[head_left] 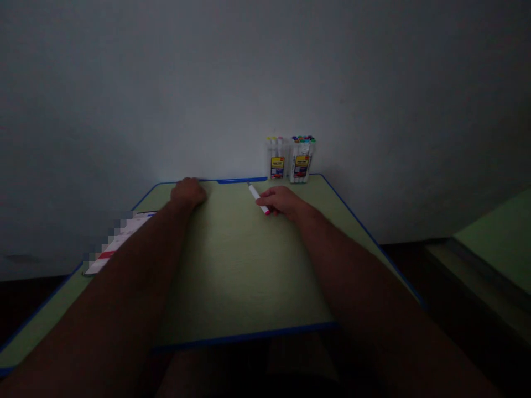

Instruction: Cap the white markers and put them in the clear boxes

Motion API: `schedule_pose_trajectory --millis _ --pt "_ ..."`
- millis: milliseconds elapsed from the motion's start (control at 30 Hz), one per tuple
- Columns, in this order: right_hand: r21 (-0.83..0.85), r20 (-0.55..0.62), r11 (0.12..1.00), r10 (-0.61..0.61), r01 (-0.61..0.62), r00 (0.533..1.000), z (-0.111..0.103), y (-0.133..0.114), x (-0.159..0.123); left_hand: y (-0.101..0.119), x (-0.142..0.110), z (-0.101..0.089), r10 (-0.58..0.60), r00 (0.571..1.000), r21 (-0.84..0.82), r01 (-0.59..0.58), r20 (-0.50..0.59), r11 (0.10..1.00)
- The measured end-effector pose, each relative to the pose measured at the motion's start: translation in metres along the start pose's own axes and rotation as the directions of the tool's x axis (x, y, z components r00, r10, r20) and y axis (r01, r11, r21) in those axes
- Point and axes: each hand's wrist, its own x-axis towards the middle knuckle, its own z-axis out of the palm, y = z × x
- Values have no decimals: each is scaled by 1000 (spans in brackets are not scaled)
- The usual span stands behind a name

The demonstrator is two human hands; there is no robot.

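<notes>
My right hand (281,201) holds a white marker (258,198) between thumb and fingers, above the right middle of the table. The marker's pink end points toward me, its narrow darker tip toward the far edge. My left hand (188,192) rests near the table's far left edge, back upward. Its fingers curl down and inward; whatever they may hold is hidden. Two clear cases of markers stand at the far edge beyond my right hand: one case (277,160) shows a few yellow and pink caps, the other case (301,161) is packed with many-coloured caps.
The pale green tabletop (249,276) has a blue rim. A long blue strip (243,180) lies along its far edge against the grey wall (207,83). A white and red sheet or booklet (120,239), partly pixelated, lies beside my left forearm.
</notes>
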Motion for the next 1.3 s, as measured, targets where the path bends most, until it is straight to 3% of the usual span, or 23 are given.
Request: schedule_pose_trajectory --millis 100,167,300,467,567,700,833,967,1067,1300 --pt "3 -8 1000 12 -12 1000 0 -2 -2 3 -5 -4 31 998 205 -18 -61 979" --pt "9 -15 1000 16 -16 1000 1 -4 -3 6 -10 -6 45 996 217 -28 -74 976" --pt "5 -27 1000 28 -28 999 2 -7 -7 14 -22 -11 7 998 109 0 -60 994" --pt "-30 -34 999 21 -22 999 1 -5 -5 30 -44 -25 83 996 6 -83 8 997" --pt "-53 -29 999 -3 1 1000 0 -1 -2 39 -68 -33 90 993 -253 -68 73 965" --pt "-57 -35 998 -9 7 999 2 -1 -4 48 -106 -38 66 966 -720 138 248 680" --pt "-77 -16 997 10 -11 1000 7 -4 -10 50 -132 -36 69 941 -863 272 330 426" --pt "-82 -2 997 -1 1 1000 13 -5 -16 47 -139 -32 34 939 -919 327 342 219" --pt "-62 -28 998 6 -8 1000 18 -9 -21 44 -141 -32 79 933 -929 336 351 156" --pt "-36 -57 998 43 -46 997 26 -16 -29 44 -147 -35 127 926 -933 346 356 99"
